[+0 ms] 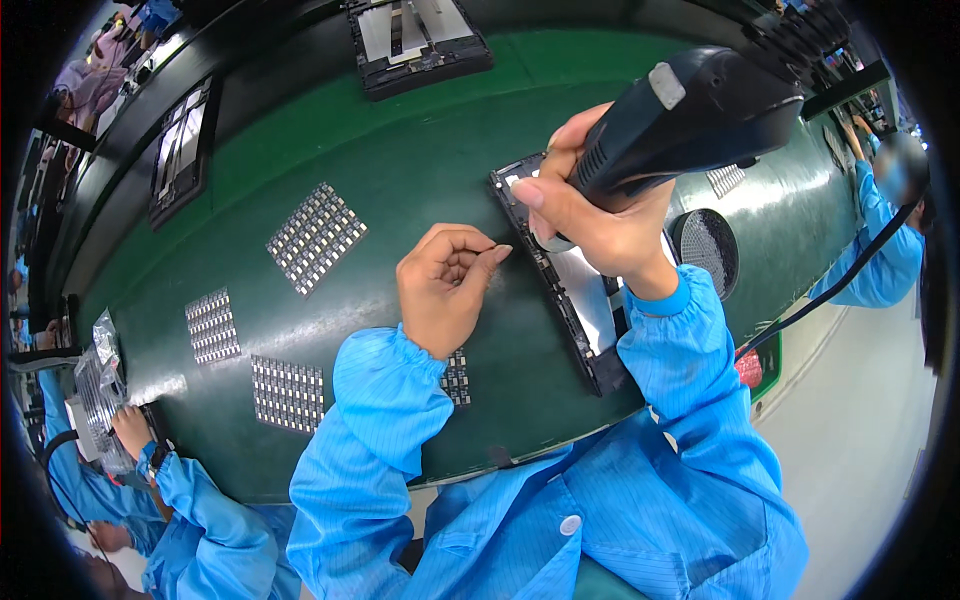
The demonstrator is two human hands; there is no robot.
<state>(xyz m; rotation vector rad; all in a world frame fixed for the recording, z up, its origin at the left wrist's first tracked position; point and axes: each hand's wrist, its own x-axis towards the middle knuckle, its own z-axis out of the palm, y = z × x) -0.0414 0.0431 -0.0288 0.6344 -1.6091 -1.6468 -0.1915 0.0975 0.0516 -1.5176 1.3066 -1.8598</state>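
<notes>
My right hand (612, 228) is wrapped round a dark, thick-bodied handheld tool (690, 115) with vent slots and a ribbed end at the upper right. Its grey tip (553, 242) is down at the left edge of an opened tablet-like device (585, 295), which has a black frame and whitish panels. My hand and the tool cover much of that device. Left of it, my left hand (445, 280) hovers with thumb and forefinger pinched together. Something tiny and dark may be between those fingertips; I cannot make it out. Behind my left wrist, a sheet of small parts (457, 378) partly shows.
Several sheets of small parts (317, 238) lie on the green table (270, 140) to the left. Another opened device (430, 70) stands at the back, one more (182, 150) at far left. A round black tray (706, 252) sits right. Co-workers' hands (132, 432) show at both sides.
</notes>
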